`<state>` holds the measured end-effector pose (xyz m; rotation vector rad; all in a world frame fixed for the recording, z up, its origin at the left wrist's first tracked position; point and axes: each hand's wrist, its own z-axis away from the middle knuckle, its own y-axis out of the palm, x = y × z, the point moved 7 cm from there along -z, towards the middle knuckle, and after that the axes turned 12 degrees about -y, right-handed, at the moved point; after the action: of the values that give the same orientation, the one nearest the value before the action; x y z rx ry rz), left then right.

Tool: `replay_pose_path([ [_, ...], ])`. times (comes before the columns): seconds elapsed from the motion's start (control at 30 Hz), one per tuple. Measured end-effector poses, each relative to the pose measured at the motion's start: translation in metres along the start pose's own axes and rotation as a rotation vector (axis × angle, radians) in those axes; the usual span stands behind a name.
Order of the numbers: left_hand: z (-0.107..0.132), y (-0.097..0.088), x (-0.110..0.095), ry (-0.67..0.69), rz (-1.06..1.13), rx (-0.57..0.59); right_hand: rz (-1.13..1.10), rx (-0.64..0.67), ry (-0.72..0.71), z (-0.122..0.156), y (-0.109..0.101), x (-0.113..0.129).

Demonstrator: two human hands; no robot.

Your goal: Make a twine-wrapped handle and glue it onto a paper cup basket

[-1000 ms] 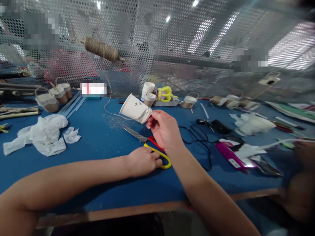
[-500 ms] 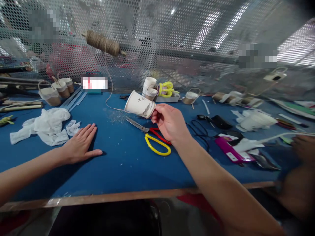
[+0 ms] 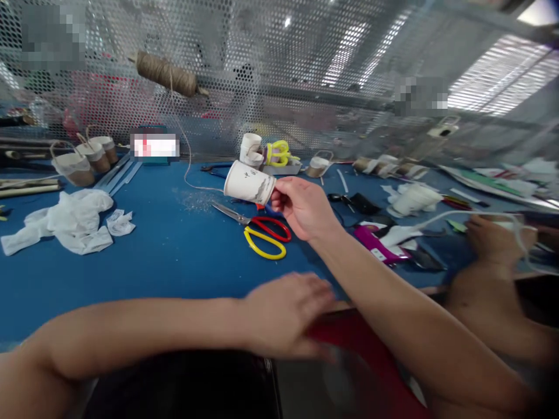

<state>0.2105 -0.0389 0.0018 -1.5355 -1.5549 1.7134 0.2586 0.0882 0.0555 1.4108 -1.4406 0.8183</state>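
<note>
My right hand (image 3: 305,208) pinches a white paper cup (image 3: 248,183) by its base end. The cup is tilted on its side above the table, mouth to the left, with a dark printed pattern. Below it lie scissors (image 3: 266,235) with one red and one yellow handle, blades toward the left. My left hand (image 3: 290,311) is over the table's front edge, below my right forearm. It is blurred, but its thumb stands apart from the fingers and nothing shows in it. A thin twine (image 3: 187,152) runs from a spool (image 3: 166,74) down behind the cup.
Crumpled white material (image 3: 65,218) lies on the blue table (image 3: 144,262). Several small handled cups (image 3: 78,169) stand at the back left. Yellow-handled scissors (image 3: 279,152) rest in a holder behind. At right are a purple pouch (image 3: 375,244) and another person's hand (image 3: 493,238).
My left hand has lifted off the table at left and swung right, to the front edge. The view has turned slightly right. My right hand keeps holding the paper cup.
</note>
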Motion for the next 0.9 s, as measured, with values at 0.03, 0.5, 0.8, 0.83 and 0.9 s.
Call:
replay_pose_path([
  [0.03, 0.005, -0.007, 0.024, -0.172, -0.062, -0.033, -0.001, -0.003, -0.001, 0.001, -0.002, -0.001],
  [0.5, 0.038, -0.059, 0.023, -0.038, 0.128, -0.275, 0.027, 0.113, 0.077, 0.017, 0.014, -0.024],
  [0.8, 0.113, -0.117, 0.143, -0.687, 0.549, -0.803, 0.202, 0.444, -0.025, 0.040, 0.048, -0.033],
  [0.83, 0.113, -0.107, 0.149, -0.696, 0.675, -0.757, 0.214, 0.480, -0.024, 0.042, 0.053, -0.034],
  [0.9, 0.111, -0.091, 0.154, -0.699, 0.862, -0.657, 0.228, 0.530, -0.011, 0.044, 0.060, -0.037],
])
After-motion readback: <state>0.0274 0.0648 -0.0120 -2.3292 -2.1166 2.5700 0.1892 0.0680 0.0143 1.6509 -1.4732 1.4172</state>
